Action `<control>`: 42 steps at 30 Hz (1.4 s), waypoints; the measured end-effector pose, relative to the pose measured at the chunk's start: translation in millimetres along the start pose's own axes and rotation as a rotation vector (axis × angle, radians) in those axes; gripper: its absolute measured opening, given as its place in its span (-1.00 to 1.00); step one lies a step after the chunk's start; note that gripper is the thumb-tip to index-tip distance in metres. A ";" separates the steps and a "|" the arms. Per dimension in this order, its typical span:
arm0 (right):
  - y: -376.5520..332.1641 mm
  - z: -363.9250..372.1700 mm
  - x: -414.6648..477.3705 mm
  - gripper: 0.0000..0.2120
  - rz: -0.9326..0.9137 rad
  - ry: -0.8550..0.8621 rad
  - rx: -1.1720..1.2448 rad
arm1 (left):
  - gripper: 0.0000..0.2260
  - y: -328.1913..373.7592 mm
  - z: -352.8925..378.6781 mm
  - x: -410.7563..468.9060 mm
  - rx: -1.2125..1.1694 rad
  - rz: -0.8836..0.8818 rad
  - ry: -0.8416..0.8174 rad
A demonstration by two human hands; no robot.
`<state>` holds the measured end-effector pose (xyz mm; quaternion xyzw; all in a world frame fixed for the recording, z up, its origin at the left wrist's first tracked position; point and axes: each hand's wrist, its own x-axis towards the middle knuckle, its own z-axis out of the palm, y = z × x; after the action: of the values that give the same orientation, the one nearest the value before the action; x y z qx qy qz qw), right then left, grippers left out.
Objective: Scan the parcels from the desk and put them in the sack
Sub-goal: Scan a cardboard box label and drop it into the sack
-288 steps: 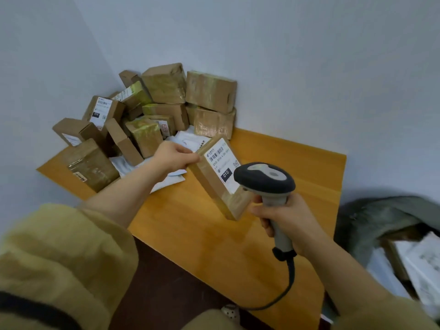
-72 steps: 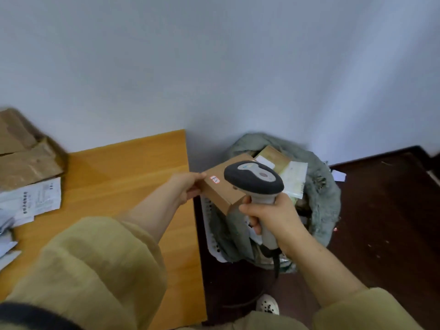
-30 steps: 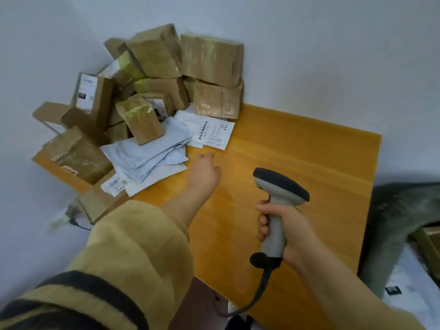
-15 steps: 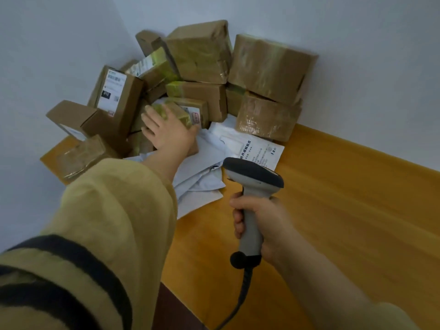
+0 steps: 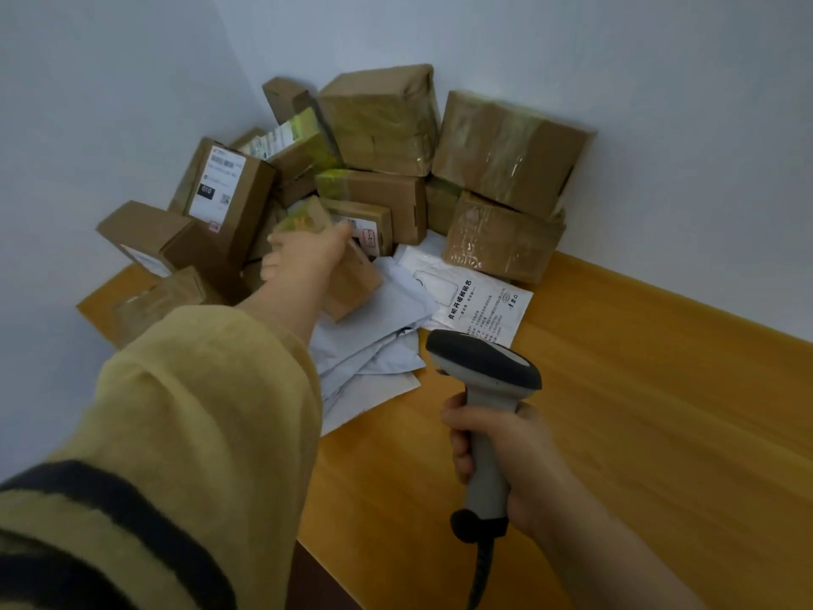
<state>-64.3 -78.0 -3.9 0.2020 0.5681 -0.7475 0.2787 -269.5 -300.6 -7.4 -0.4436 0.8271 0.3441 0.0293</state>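
A heap of brown cardboard parcels (image 5: 382, 121) fills the far left corner of the wooden desk (image 5: 638, 389). My left hand (image 5: 303, 257) grips a small taped brown box (image 5: 352, 279) at the front of the heap, tilted over grey mailer bags (image 5: 374, 341). Nearer to me, over the desk, my right hand (image 5: 501, 446) holds a grey and black barcode scanner (image 5: 484, 372) upright by its handle, its head facing the heap. The sack is out of view.
Two white walls meet behind the heap. A white printed mailer (image 5: 479, 301) lies in front of the right-hand boxes. The scanner cable (image 5: 479, 574) hangs down past the desk's near edge. Bare desk surface stretches to the right.
My left hand has closed round the small box and pulled it a little out of the heap toward me. The scanner has stayed in my right hand.
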 end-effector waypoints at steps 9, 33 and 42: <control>-5.8 -59.5 -84.8 -0.94 -0.136 0.048 0.035 | -0.69 -70.1 -25.0 -143.5 -0.696 0.079 -0.646; 41.0 -175.3 -269.9 -0.89 -0.290 0.077 -0.381 | -0.61 -83.5 -46.4 -348.7 -0.093 0.457 -0.628; 49.2 -178.8 -300.7 -0.90 -0.344 0.142 -0.560 | -0.62 -65.8 -56.6 -351.5 0.127 0.627 -0.631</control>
<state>194.3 140.5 97.1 0.0704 0.7951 -0.5827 0.1530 7.2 -107.8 124.3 -0.0421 0.8916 0.4033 0.2016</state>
